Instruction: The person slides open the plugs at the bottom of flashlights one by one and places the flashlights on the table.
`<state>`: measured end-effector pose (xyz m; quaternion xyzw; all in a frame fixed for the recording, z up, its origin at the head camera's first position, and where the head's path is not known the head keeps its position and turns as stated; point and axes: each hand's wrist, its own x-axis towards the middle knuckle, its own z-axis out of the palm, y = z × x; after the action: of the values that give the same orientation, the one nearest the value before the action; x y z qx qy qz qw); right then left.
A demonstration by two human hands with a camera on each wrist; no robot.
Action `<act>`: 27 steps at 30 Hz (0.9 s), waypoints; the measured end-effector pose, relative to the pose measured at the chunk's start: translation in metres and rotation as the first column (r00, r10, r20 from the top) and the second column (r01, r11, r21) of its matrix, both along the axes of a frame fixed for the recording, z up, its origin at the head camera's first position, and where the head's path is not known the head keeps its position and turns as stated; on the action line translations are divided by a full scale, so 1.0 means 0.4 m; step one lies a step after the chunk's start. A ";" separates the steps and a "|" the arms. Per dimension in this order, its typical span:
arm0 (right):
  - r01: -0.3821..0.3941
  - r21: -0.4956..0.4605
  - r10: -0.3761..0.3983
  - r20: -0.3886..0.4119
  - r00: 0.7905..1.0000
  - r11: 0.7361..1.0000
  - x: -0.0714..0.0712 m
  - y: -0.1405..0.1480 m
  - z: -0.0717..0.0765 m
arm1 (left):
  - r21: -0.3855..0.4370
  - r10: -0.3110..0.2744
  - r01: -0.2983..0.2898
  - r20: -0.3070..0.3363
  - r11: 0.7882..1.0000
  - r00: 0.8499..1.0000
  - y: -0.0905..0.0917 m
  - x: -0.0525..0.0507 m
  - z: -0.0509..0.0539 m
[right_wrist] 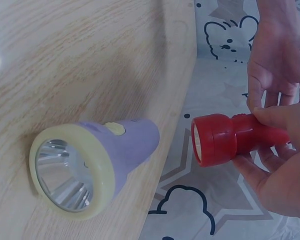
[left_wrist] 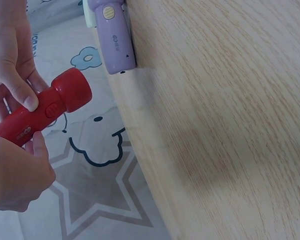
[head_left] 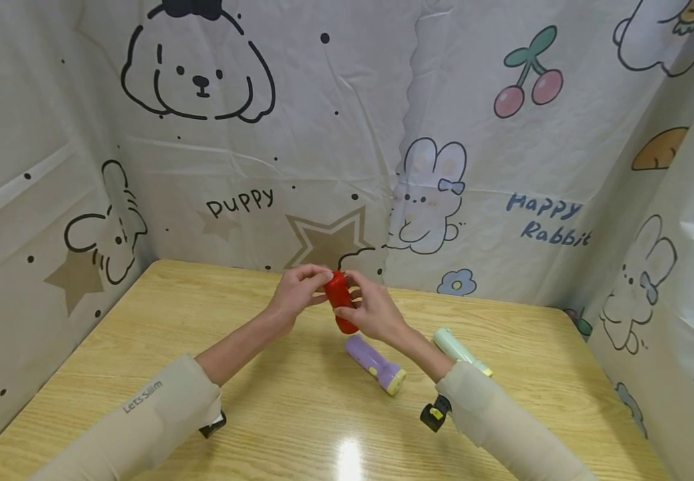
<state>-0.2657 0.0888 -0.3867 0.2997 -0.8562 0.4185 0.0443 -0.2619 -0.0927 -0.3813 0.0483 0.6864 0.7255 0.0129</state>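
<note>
Both hands hold a red flashlight (head_left: 339,297) above the far part of the table. Fingers and thumb of the left hand (head_left: 294,294) pinch its tail end, while the right hand (head_left: 378,308) grips the body from the right. Toward the person, the flashlight's wide head tilts downward. In the left wrist view its round button (left_wrist: 52,110) faces up, just ahead of the right thumb. A purple flashlight (head_left: 366,355) with a pale yellow rim lies below the hands; the right wrist view shows its lens (right_wrist: 65,175) close up.
A mint green flashlight (head_left: 451,347) lies to the right, partly behind the right forearm. The wooden table (head_left: 286,401) ends at a printed cloth (head_left: 322,147) that hangs around the back and sides. Wrist cameras are strapped near both sleeves.
</note>
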 end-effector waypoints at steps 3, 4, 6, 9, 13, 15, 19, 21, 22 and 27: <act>-0.003 -0.004 0.003 -0.006 1.000 1.000 -0.002 0.000 -0.001 | -0.002 0.003 -0.003 0.001 1.000 1.000 0.001 -0.001 -0.001; -0.003 -0.003 0.003 -0.007 1.000 1.000 -0.002 0.000 -0.001 | -0.001 0.004 -0.004 0.001 1.000 1.000 0.001 -0.002 -0.001; -0.004 -0.003 0.004 -0.010 1.000 1.000 -0.003 0.001 -0.002 | -0.002 0.006 -0.006 0.004 1.000 1.000 0.001 -0.002 -0.001; -0.006 0.001 0.006 -0.006 1.000 1.000 -0.004 0.001 -0.002 | -0.005 0.009 -0.009 0.008 1.000 1.000 0.002 -0.003 -0.001; -0.008 0.006 0.008 -0.005 1.000 1.000 -0.005 0.000 -0.002 | -0.007 0.011 -0.011 0.004 1.000 1.000 0.002 -0.002 -0.001; -0.006 0.009 0.006 -0.004 1.000 1.000 -0.005 -0.001 -0.002 | -0.008 0.012 -0.012 0.005 1.000 1.000 0.002 -0.002 -0.001; -0.006 0.009 0.006 0.001 1.000 1.000 -0.006 -0.001 -0.003 | -0.007 0.014 -0.014 0.010 1.000 1.000 0.002 -0.003 -0.003; -0.007 0.010 0.007 0.005 1.000 1.000 -0.005 -0.001 -0.003 | -0.008 0.015 -0.015 0.010 1.000 1.000 0.001 -0.003 -0.005; -0.007 0.011 0.007 0.008 1.000 1.000 -0.005 -0.001 -0.002 | -0.008 0.015 -0.015 0.008 1.000 1.000 0.001 -0.003 -0.005; -0.009 0.010 0.008 0.016 1.000 1.000 -0.004 -0.001 0.000 | -0.009 0.015 -0.015 -0.001 1.000 1.000 0.000 -0.003 -0.006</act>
<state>-0.2672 0.0883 -0.3868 0.3002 -0.8575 0.4166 0.0340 -0.2630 -0.0927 -0.3837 0.0432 0.6902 0.7223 0.0074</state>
